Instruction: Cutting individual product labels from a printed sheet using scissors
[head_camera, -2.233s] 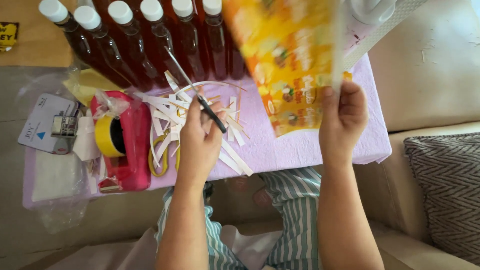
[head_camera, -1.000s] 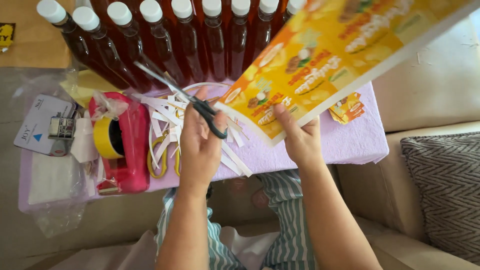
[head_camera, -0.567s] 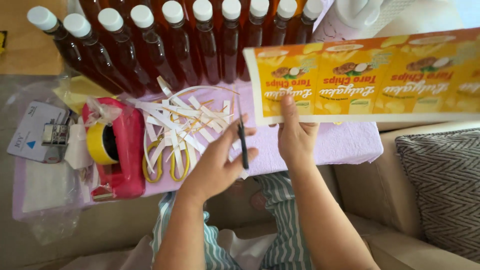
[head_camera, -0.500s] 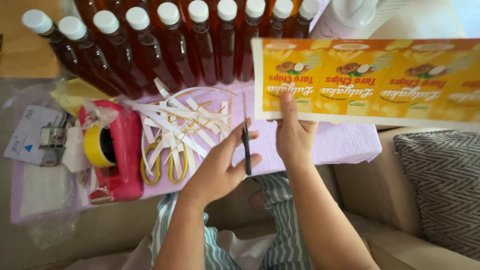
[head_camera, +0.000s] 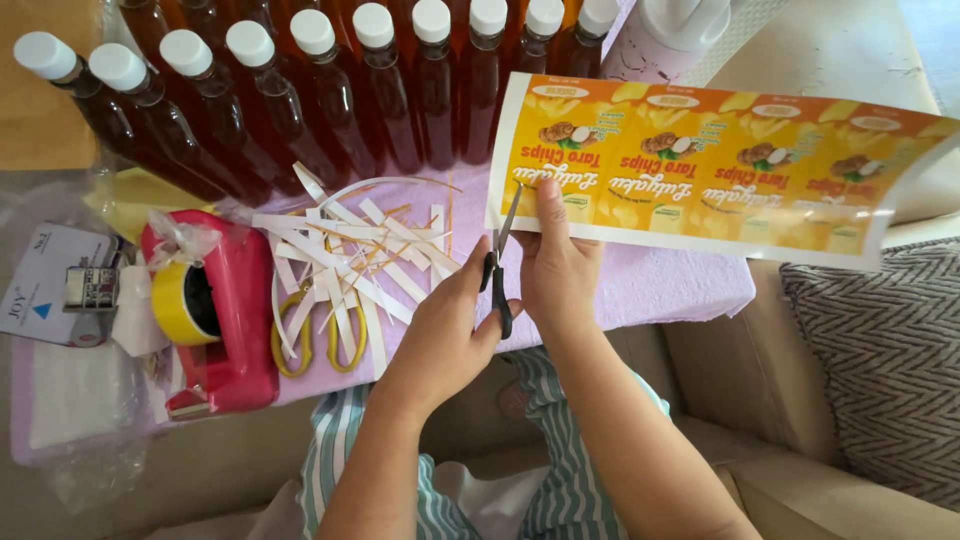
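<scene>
My right hand (head_camera: 555, 270) pinches the lower left corner of a long yellow-orange printed label sheet (head_camera: 700, 160), thumb on top, and holds it level above the table. My left hand (head_camera: 440, 335) grips small black-handled scissors (head_camera: 497, 272). Their blades point up and touch the sheet's bottom edge near its left end, just left of my right thumb. The two hands almost touch.
Rows of dark red bottles (head_camera: 330, 90) with white caps stand at the back. On the lilac cloth (head_camera: 660, 285) lie white paper strips (head_camera: 345, 250) over yellow-handled scissors (head_camera: 300, 335), beside a red tape dispenser (head_camera: 215, 310). A zigzag-patterned cushion (head_camera: 880, 350) sits at right.
The label sheet swung from upright to level in my right hand. My left hand turned the scissors and brought their blades up to the sheet's lower left edge.
</scene>
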